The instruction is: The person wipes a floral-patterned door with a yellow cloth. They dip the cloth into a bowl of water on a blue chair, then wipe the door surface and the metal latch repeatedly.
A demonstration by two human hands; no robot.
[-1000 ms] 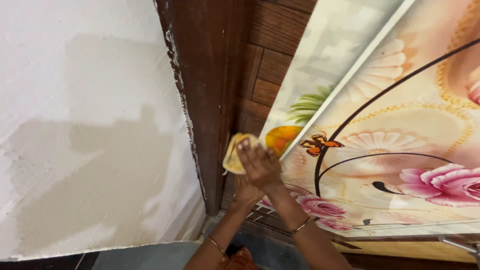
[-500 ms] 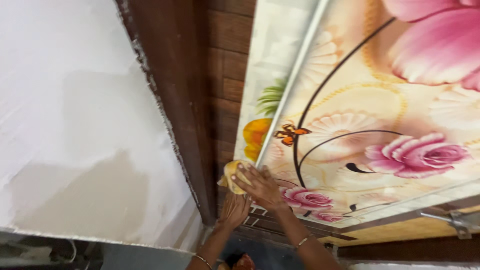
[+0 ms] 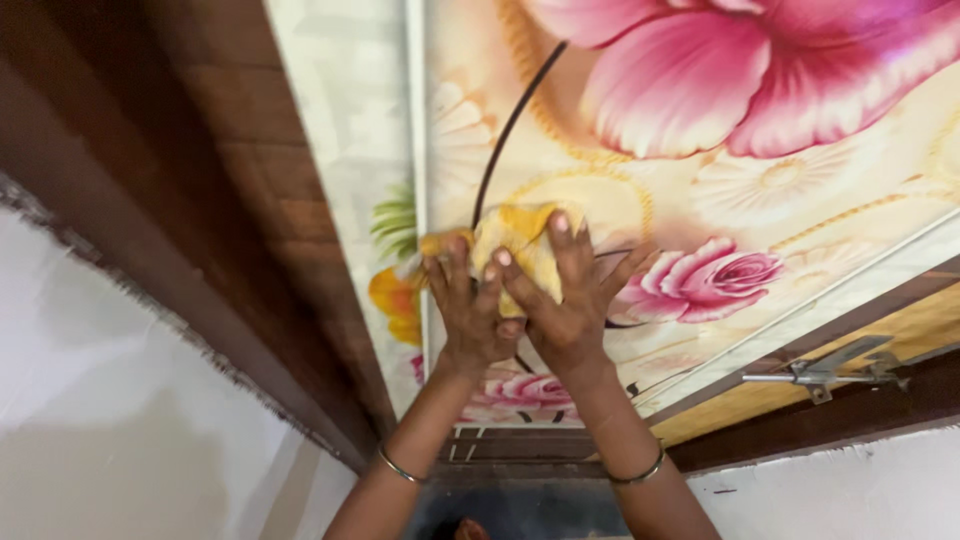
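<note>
Hands press a yellow cloth (image 3: 520,250) flat against a glossy door panel (image 3: 800,190) printed with large pink flowers. We look steeply up along the door from below. Our left hand (image 3: 468,315) and our right hand (image 3: 565,305) sit side by side near the middle of the view, touching each other, fingers spread and pointing toward twelve o'clock. Both hands grasp the cloth by pinning it under the fingers; the cloth bunches out above the fingertips and a small corner pokes out toward nine o'clock. A thin bangle (image 3: 400,467) circles our left wrist and another bangle (image 3: 638,472) circles our right.

From the cloth, a big pink bloom (image 3: 760,70) fills the area toward one o'clock, and a smaller pink rose (image 3: 715,280) lies just beside our right hand at three o'clock. A dark wooden door frame (image 3: 170,230) runs along the nine o'clock side, with a white wall (image 3: 110,440) beyond it toward eight o'clock. A metal latch (image 3: 825,372) sits at four o'clock.

We judge the wiping partly done at most: the cloth sits low on the panel, and the wide stretch toward twelve and two o'clock is yet to be covered. We cannot tell from the sheen which parts are already clean.
</note>
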